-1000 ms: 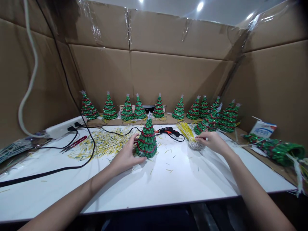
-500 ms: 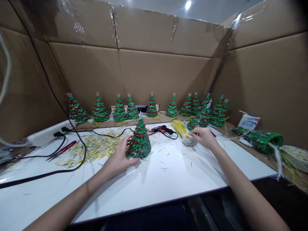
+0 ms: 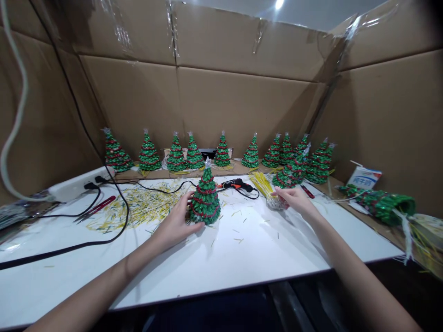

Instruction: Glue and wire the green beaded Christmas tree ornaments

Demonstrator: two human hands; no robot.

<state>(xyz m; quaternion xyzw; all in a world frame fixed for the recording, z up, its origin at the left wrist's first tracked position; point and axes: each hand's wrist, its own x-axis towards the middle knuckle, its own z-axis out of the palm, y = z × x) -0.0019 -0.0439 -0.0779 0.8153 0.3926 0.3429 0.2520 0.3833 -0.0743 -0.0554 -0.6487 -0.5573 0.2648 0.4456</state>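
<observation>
A small green Christmas tree with red garlands and a clear star on top stands upright on the white table. My left hand is curved round its left side, thumb at the base in front and fingers partly hidden behind. Farther right lies a bundle of thin yellow stems with a cluster of white tips at its near end. There my right hand has its fingertips pinched together on the white tips. Whether it grips one stem or several is too small to make out.
A black and orange glue gun lies behind the tree. Yellow and green clippings are heaped at left, near red-handled scissors and a white power strip. Several finished trees line the back; a green tree lies sideways at right.
The whole view has shifted slightly right and up. My right fingertips have moved a little over the white tips; my left hand stays round the tree.
</observation>
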